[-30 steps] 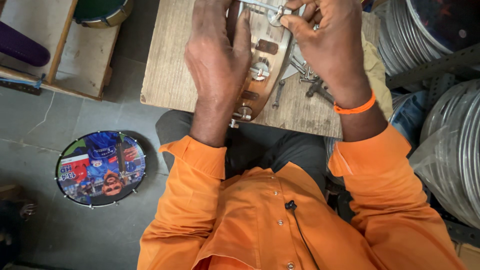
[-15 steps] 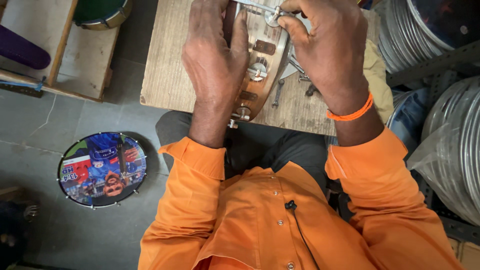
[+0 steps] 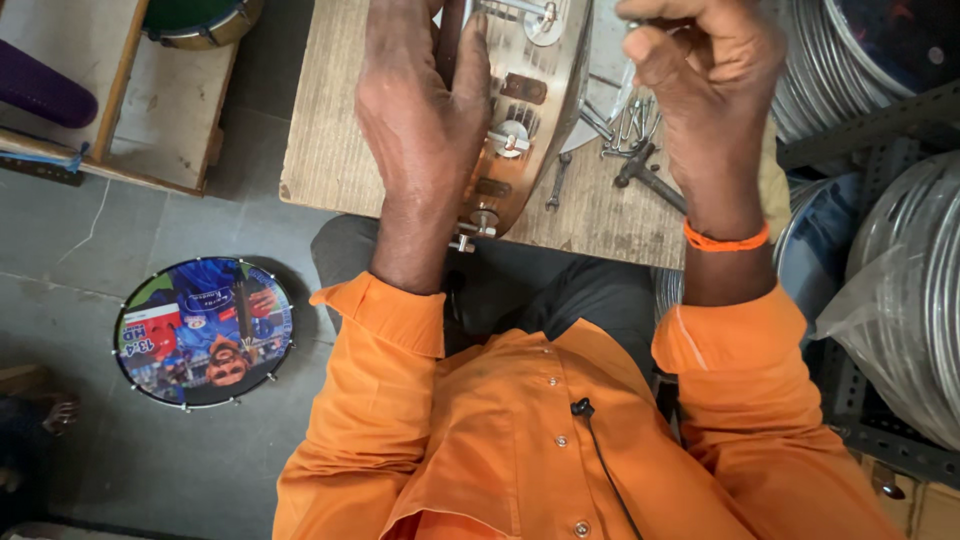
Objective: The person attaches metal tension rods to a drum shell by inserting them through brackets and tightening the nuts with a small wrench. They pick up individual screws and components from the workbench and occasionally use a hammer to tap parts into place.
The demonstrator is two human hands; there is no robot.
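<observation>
From the head view, the left hand (image 3: 420, 120) lay flat against the metal drum shell (image 3: 535, 110), fingers wrapped over its rim, holding it on edge on the wooden worktop (image 3: 330, 150). The right hand (image 3: 710, 80) hovered just beside the shell, fingers curled shut, perhaps pinching something small. Loose tools (image 3: 640, 165) lay below it. A printed drum (image 3: 205, 330) sat on the floor.

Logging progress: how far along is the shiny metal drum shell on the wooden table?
Done: several lugs sit on the shiny metal drum shell. In hand: left hand steadies it; right hand is raised beside it. Left: loose metal hooks lie on the wooden table.
</observation>
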